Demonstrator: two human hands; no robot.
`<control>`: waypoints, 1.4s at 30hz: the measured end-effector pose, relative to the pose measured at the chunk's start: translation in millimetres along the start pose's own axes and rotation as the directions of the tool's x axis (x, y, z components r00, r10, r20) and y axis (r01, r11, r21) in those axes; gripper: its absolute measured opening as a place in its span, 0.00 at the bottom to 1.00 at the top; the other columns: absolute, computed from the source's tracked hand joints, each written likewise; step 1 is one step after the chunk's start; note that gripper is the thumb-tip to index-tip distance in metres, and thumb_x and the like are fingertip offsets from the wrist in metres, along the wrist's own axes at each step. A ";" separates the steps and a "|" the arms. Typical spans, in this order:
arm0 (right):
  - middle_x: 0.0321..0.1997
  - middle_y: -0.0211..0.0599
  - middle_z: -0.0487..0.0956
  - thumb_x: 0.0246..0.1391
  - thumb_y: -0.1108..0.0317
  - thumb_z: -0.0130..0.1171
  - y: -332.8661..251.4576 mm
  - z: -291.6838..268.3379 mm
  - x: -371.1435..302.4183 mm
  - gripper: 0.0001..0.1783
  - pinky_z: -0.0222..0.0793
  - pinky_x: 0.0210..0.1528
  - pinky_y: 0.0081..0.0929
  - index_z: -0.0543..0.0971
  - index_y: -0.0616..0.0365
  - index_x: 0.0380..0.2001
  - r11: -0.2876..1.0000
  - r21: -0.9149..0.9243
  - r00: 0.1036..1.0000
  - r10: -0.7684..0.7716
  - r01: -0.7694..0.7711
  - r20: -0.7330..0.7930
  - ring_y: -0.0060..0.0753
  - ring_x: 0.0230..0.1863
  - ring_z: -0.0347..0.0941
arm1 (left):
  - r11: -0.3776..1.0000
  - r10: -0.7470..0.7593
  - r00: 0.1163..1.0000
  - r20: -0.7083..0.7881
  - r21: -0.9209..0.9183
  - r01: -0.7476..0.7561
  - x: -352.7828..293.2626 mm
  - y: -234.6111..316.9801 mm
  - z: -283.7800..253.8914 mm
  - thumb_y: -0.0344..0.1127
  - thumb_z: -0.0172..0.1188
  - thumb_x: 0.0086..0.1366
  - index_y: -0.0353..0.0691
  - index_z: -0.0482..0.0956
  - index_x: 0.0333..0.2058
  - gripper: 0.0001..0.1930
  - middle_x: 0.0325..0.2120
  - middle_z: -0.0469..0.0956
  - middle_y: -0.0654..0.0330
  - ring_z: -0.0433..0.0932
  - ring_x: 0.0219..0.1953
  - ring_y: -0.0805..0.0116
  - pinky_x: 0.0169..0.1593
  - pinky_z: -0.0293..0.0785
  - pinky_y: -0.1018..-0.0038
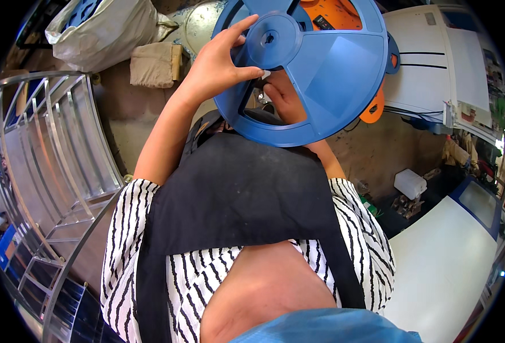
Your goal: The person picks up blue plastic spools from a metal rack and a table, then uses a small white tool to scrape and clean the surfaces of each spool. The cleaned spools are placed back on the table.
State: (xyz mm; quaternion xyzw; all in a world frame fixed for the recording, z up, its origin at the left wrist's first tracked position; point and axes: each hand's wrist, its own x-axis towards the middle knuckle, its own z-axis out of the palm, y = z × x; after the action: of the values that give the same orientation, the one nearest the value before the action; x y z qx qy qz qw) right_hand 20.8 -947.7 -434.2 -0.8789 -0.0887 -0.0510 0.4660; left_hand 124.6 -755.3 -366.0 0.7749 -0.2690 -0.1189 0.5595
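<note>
Spreads the left hand at the near face of the blue reel, with forefinger above and thumb below, well apart, astride the round hub. Sees that hub just right of the forefinger and thumb tips, partly between them. Cannot tell firm pinching from light resting there. Finds most of the reel to the right of these fingers, broad and round, with no long axis across the face; judging by a second blue edge behind, runs its axle away from the eye, back past the fingertips. Places the right hand behind the face, visible through an open window below and to the right of the left thumb. Cannot tell spread from pinching in the right fingers, mostly hidden by blue plastic. On the near side, then, reaches the hub more closely with the left hand. Shows a small pale patch at the left thumb's tip, too small to identify. Up and right of the left fingers, through another window, reveals an orange piece; well left of them, includes a brown box and a white sack
</note>
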 end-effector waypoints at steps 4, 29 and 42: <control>0.32 0.39 0.74 0.58 0.69 0.54 -7.3 2.5 -8.1 0.07 0.65 0.41 0.31 0.76 0.63 0.34 0.998 -0.044 0.997 -0.041 0.043 0.060 0.36 0.35 0.70 | 1.000 -0.021 1.000 0.003 -0.013 0.021 0.8 1.0 0.3 0.30 0.72 0.45 0.56 0.61 0.65 0.47 0.42 0.74 0.59 0.72 0.50 0.64 0.60 0.63 0.63; 0.30 0.30 0.75 0.64 0.67 0.48 -26.9 -54.9 -10.9 0.10 0.64 0.38 0.25 0.76 0.59 0.36 0.952 0.299 0.822 0.226 -0.072 -0.522 0.26 0.32 0.67 | 0.966 0.208 0.978 -0.030 0.162 -0.200 5.6 35.1 -1.1 0.27 0.71 0.39 0.49 0.63 0.63 0.48 0.40 0.73 0.55 0.72 0.46 0.58 0.53 0.68 0.66; 0.29 0.28 0.75 0.65 0.64 0.49 -55.2 -107.8 75.3 0.11 0.63 0.37 0.22 0.75 0.59 0.32 0.898 0.325 0.778 -0.029 0.296 -0.627 0.20 0.31 0.65 | 0.931 0.320 0.946 -0.051 0.202 -0.304 -3.9 55.1 2.7 0.23 0.70 0.37 0.52 0.66 0.62 0.48 0.38 0.70 0.55 0.70 0.41 0.57 0.47 0.70 0.67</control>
State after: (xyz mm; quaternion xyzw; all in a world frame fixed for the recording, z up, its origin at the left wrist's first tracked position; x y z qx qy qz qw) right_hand 82.5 -998.5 -316.1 -0.6874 -0.0202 -0.3517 0.6351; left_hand 104.5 -767.9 -316.1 0.7768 -0.3751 0.0302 0.5050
